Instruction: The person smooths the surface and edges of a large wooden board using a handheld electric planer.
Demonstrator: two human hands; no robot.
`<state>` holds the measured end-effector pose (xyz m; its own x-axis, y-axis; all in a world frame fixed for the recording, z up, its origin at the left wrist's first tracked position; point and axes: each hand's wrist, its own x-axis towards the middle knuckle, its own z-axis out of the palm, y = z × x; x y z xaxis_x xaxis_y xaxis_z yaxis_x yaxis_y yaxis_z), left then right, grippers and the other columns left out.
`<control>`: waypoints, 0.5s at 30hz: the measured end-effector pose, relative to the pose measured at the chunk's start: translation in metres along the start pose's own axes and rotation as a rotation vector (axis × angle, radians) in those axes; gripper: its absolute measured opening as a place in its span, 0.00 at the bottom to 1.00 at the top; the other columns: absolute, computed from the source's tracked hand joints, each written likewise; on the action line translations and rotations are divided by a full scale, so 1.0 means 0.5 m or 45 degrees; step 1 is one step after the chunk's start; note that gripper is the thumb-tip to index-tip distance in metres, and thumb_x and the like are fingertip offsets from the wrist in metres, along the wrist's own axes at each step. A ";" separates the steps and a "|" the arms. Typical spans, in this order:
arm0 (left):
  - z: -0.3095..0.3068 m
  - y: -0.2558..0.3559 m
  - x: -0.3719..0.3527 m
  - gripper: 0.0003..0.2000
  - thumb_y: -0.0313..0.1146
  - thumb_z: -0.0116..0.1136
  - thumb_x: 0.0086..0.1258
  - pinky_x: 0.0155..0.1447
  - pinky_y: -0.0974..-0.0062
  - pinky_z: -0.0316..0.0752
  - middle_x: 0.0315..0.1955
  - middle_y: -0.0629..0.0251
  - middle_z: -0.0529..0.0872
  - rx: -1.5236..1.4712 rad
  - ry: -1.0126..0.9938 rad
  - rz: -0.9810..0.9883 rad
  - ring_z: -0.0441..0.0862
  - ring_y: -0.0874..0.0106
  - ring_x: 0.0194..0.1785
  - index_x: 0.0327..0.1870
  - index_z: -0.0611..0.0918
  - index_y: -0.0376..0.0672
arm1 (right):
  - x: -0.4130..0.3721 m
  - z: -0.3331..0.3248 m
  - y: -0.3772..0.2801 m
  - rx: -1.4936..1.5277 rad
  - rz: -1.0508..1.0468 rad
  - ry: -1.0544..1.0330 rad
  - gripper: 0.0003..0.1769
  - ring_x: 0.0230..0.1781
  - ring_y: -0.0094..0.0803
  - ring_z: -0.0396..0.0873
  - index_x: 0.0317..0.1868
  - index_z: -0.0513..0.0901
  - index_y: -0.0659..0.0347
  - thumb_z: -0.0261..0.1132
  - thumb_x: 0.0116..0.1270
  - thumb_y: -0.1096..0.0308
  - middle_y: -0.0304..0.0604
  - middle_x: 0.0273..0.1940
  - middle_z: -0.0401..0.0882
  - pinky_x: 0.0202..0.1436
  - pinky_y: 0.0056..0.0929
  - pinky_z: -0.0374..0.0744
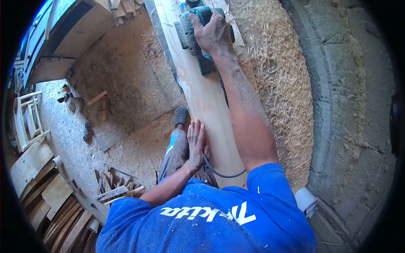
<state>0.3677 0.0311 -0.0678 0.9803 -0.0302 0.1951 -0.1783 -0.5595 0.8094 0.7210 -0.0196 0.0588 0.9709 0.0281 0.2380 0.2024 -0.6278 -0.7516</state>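
A teal and black electric hand planer (205, 63) rests on a long pale wooden board (211, 105) at the top of the head view. My right hand (213, 36) is closed around its handle, arm stretched forward and dusted with wood powder. My left hand (197, 141) lies on the near left edge of the board, fingers extended and close together, with no tool in it. A dark power cord (225, 174) loops across the board close to my left wrist; part of the cord is hidden.
Wood shavings (280, 88) are heaped along the board's right side, beside a rough wall (337, 84). Curved timber pieces (63, 211) are stacked at lower left. Offcuts (116, 185) lie near my leg. A wooden cabinet-like structure (80, 33) stands at upper left.
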 end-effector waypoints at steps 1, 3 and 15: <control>-0.011 0.009 0.004 0.37 0.33 0.51 0.70 0.86 0.43 0.43 0.83 0.40 0.55 0.008 -0.045 -0.019 0.48 0.43 0.86 0.81 0.61 0.31 | 0.027 0.009 -0.008 0.001 -0.009 0.006 0.33 0.46 0.62 0.89 0.52 0.80 0.73 0.69 0.71 0.44 0.67 0.42 0.88 0.49 0.51 0.88; -0.007 -0.006 -0.005 0.41 0.31 0.59 0.64 0.86 0.41 0.41 0.83 0.42 0.56 0.090 -0.095 -0.007 0.47 0.45 0.87 0.82 0.62 0.35 | 0.081 0.027 -0.024 -0.046 0.053 -0.017 0.33 0.48 0.62 0.89 0.53 0.81 0.73 0.69 0.71 0.45 0.68 0.44 0.88 0.51 0.51 0.87; -0.162 -0.083 0.051 0.34 0.33 0.59 0.71 0.84 0.45 0.49 0.82 0.45 0.58 -0.120 -0.348 0.018 0.53 0.47 0.85 0.80 0.67 0.42 | 0.463 0.226 -0.021 -0.106 0.072 0.037 0.36 0.50 0.59 0.89 0.51 0.85 0.75 0.67 0.70 0.41 0.67 0.48 0.88 0.54 0.49 0.88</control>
<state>0.3931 0.1207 -0.0518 0.9619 -0.2668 0.0601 -0.1864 -0.4788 0.8579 0.9583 0.0813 0.0523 0.9760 -0.0307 0.2155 0.1352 -0.6903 -0.7108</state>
